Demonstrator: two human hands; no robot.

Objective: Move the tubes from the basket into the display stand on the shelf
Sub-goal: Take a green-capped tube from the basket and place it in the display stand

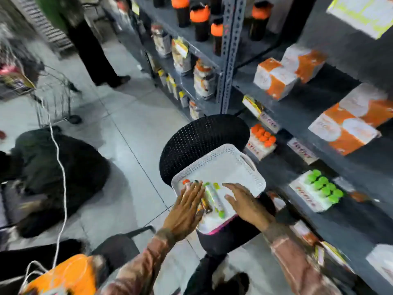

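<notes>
A white perforated basket (238, 165) rests on a black mesh chair (202, 135) in front of the shelves. Several tubes (213, 199) with green and orange caps lie in its near end. My left hand (187, 207) lies flat with fingers spread over the left tubes. Spread the same way, my right hand (244, 201) hovers over the basket's right side, just beside the tubes. Neither hand grips anything. On the shelf to the right stands a white display stand (308, 195) filled with green-capped tubes (325, 186). Another stand (260, 145) holds orange-capped tubes.
The grey metal shelf (297, 116) on the right carries orange-and-white boxes (344, 128) and dark bottles with orange lids (200, 20). A wire trolley (53, 96) and a standing person (93, 50) are at the far left. A black bag (63, 173) lies on the floor.
</notes>
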